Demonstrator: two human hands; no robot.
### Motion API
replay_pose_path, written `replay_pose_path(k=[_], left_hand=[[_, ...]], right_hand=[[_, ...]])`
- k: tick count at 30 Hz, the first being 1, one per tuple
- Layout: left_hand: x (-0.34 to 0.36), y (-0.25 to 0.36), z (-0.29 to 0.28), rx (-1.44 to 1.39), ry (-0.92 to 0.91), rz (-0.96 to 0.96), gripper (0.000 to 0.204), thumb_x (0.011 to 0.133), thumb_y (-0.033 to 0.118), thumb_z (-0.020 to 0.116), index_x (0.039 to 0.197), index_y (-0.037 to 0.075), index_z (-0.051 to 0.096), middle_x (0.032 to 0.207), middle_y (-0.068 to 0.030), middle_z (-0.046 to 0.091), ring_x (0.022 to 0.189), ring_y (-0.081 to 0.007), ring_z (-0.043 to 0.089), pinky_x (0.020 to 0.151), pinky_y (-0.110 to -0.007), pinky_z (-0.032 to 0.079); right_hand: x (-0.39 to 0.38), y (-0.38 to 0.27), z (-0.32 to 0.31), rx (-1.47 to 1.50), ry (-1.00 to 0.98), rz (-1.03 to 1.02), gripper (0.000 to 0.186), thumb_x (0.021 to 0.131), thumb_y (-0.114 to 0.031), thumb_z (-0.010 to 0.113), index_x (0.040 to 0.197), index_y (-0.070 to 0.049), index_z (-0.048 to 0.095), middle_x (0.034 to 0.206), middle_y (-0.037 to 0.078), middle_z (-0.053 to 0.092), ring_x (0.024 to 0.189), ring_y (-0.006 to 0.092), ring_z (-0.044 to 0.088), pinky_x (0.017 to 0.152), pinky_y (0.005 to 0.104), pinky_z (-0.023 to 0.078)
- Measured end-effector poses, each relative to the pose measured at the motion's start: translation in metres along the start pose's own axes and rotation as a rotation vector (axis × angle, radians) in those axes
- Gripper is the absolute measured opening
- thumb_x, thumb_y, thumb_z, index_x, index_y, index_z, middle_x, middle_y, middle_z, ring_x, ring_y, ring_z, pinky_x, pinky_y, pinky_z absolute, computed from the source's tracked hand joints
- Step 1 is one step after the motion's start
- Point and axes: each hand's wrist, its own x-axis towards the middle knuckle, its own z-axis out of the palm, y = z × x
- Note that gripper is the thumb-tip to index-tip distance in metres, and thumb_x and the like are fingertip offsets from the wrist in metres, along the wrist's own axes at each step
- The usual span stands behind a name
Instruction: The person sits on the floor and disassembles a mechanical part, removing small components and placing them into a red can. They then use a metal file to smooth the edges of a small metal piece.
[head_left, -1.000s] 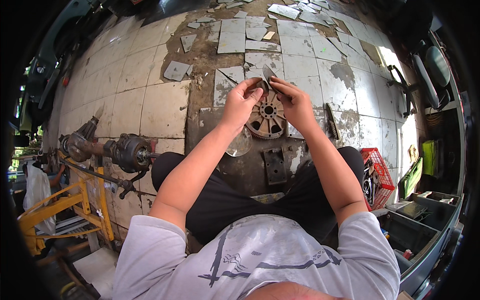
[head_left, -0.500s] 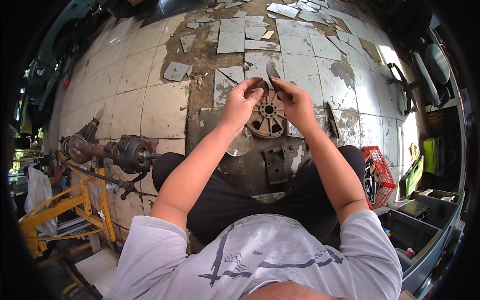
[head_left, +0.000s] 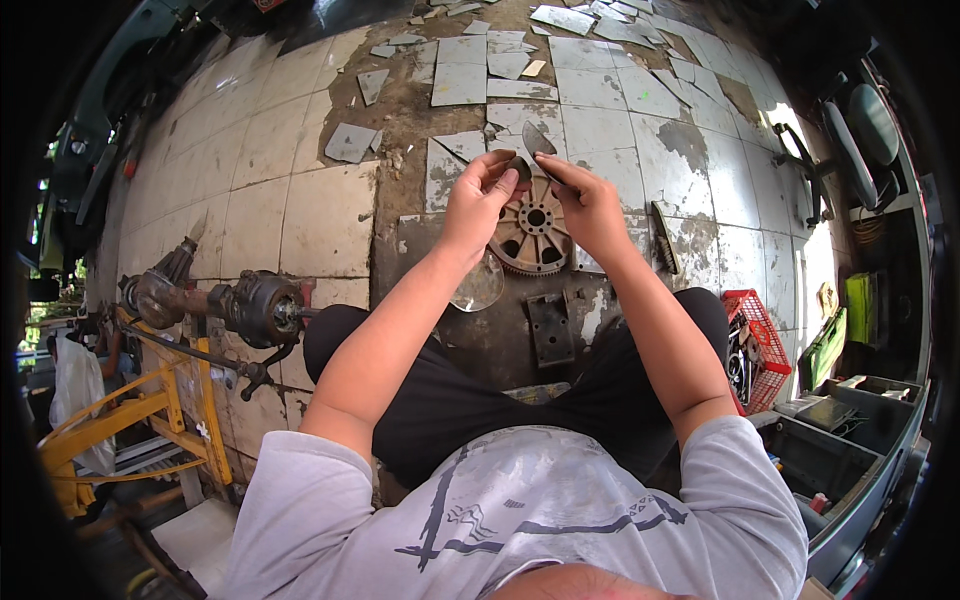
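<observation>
My left hand (head_left: pixel 481 196) is closed around a small dark rounded piece (head_left: pixel 520 171), pinched between thumb and fingers. Its exact kind I cannot make out. In my right hand (head_left: pixel 590 205) is a knife (head_left: pixel 539 140), its broad grey blade pointing away from me and tilted left. The blade's lower part is beside the dark piece; whether they touch I cannot tell. Beneath both hands a round toothed flywheel (head_left: pixel 530 262) lies on the floor, partly hidden by them. Nearer me are a clear round disc (head_left: pixel 478 288) and a dark metal plate with holes (head_left: pixel 551 332).
A brush (head_left: pixel 664 239) lies right of the flywheel. A red plastic crate (head_left: pixel 768 350) with tools stands by my right knee, near a grey toolbox (head_left: pixel 850 455). On the left, an axle assembly (head_left: pixel 225 305) rests by a yellow metal frame (head_left: pixel 150 410). Broken tiles (head_left: pixel 352 142) litter the far floor.
The knife blade has tilted farther left, and my right hand has shifted slightly. My left hand still grips the dark piece in nearly the same spot.
</observation>
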Motion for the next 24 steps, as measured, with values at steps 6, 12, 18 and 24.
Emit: replay_pose_path(k=[6,12,18,24], left_hand=[[0.001,0.002,-0.001,0.011,-0.009,0.023,0.032,0.108,0.013,0.066,0.138,0.0,0.062,0.123,-0.0098,0.073,0.104,-0.0153,0.073,0.093,-0.03,0.059],[0.0,0.005,0.001,0.002,-0.011,0.008,0.033,0.109,0.013,0.066,0.139,0.0,0.061,0.121,-0.0093,0.072,0.105,-0.0157,0.073,0.093,-0.03,0.059],[0.001,0.006,-0.002,0.008,-0.025,-0.001,0.034,0.108,0.014,0.066,0.139,0.001,0.061,0.125,-0.0084,0.071,0.107,-0.016,0.073,0.096,-0.03,0.058],[0.002,0.001,-0.004,-0.026,-0.03,0.017,0.034,0.109,0.014,0.066,0.14,0.002,0.06,0.126,-0.0081,0.071,0.109,-0.0167,0.072,0.098,-0.031,0.058]], right_hand=[[0.002,-0.003,-0.001,0.025,0.007,-0.055,0.058,0.085,0.018,0.055,0.134,-0.006,0.073,0.138,0.015,0.072,0.129,0.0345,0.069,0.107,0.0405,0.056],[0.005,-0.006,-0.002,0.001,0.007,-0.106,0.053,0.089,0.016,0.057,0.135,-0.006,0.072,0.139,0.013,0.072,0.129,0.0334,0.069,0.107,0.0402,0.057],[0.005,-0.008,0.0,0.035,0.058,-0.118,0.05,0.09,0.015,0.059,0.134,-0.006,0.072,0.14,0.013,0.072,0.129,0.0331,0.069,0.106,0.0399,0.057],[-0.002,0.002,0.004,0.031,0.034,-0.016,0.051,0.091,0.016,0.06,0.135,-0.005,0.072,0.139,0.014,0.072,0.129,0.0322,0.069,0.106,0.0389,0.056]])
